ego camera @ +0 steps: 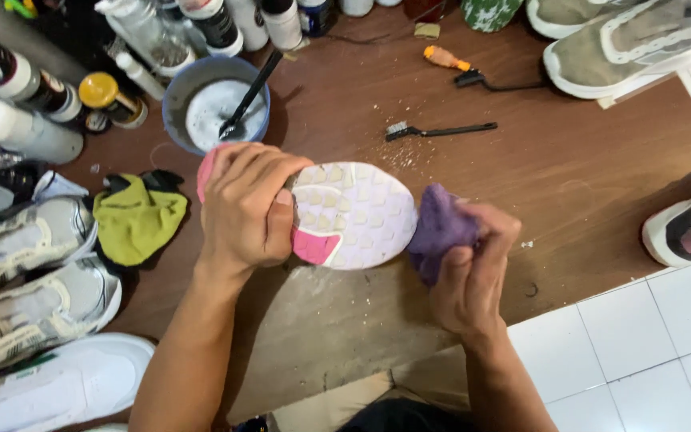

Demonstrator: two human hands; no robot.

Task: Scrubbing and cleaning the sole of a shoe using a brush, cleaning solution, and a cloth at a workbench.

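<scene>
My left hand [245, 206] grips a shoe [353, 214] turned sole up, over a brown wooden board. The sole is white with pink patches and small square studs. My right hand [469, 268] is closed on a crumpled purple cloth [439, 228], which is pressed against the right end of the sole. The shoe's upper is hidden under the sole and my left hand.
A blue bowl [214, 102] of white foam with a dark brush in it stands behind the shoe, among bottles. Two small brushes [437, 130] lie further right. A green cloth [137, 220] and grey sneakers [29, 268] sit at left; more shoes [625, 44] at the back right. White tiles lie at right.
</scene>
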